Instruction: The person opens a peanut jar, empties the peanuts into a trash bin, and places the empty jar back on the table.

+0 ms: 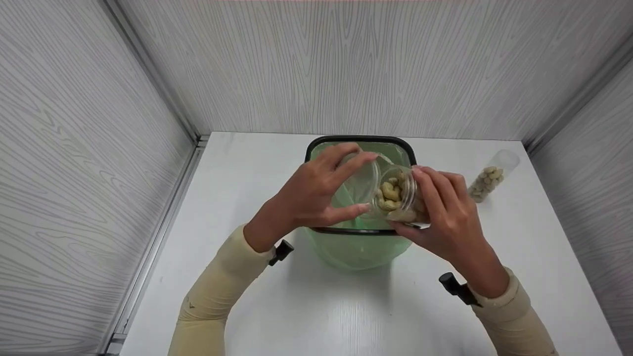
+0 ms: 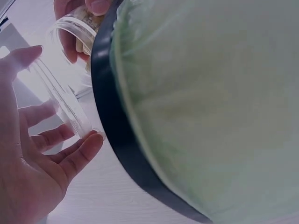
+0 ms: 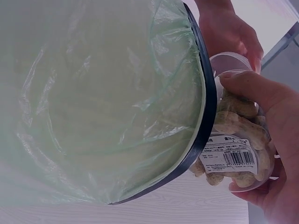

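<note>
while a clear lid [image 2: 64, 99] is pinched at its rim by the widely spread left hand [image 1: 316, 189], the tilted, uncapped jar [image 3: 229, 156] of nuts [image 1: 389, 194] is gripped by the curled right hand [image 1: 452, 213] above the green-lined bin [image 1: 358, 231].

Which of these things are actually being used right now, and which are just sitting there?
In use:
clear lid, held by the left hand
open jar of nuts, held by the right hand
green-lined bin beneath the hands, probably

Just lying about:
clear container of nuts on the right of the table, touched by neither hand
</note>
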Available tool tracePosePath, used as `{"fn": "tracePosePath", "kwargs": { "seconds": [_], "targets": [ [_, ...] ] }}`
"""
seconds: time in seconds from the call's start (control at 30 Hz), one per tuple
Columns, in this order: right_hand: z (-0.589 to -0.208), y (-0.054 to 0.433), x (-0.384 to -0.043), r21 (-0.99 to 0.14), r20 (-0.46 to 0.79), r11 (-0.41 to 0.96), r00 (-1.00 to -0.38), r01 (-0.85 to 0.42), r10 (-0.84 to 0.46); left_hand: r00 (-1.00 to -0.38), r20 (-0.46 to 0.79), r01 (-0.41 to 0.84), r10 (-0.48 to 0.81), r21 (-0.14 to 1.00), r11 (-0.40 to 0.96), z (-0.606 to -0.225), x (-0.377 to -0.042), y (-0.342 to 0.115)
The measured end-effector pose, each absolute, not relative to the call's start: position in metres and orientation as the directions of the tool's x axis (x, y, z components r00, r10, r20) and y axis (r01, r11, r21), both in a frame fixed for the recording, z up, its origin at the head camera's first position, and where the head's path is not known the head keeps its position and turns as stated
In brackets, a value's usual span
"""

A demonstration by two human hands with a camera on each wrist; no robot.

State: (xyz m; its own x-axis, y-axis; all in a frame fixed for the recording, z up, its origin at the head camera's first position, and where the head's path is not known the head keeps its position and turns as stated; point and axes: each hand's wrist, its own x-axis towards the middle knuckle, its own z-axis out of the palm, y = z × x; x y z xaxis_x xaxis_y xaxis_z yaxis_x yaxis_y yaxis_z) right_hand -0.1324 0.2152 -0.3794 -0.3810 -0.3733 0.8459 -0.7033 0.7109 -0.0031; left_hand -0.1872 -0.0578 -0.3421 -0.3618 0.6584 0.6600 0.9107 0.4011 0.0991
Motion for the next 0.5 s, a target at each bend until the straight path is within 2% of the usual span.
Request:
{"fn": "tracePosePath", "kwargs": {
  "seconds": [0.5],
  "targets": [
    [-0.381, 0.222, -0.132, -0.071, 0.864, 0.711, -0.400, -0.699, -0.307, -0.434, 0.700, 0.857, 0.567, 0.126, 0.500, -0.352, -0.189, -0.090]
  ]
}}
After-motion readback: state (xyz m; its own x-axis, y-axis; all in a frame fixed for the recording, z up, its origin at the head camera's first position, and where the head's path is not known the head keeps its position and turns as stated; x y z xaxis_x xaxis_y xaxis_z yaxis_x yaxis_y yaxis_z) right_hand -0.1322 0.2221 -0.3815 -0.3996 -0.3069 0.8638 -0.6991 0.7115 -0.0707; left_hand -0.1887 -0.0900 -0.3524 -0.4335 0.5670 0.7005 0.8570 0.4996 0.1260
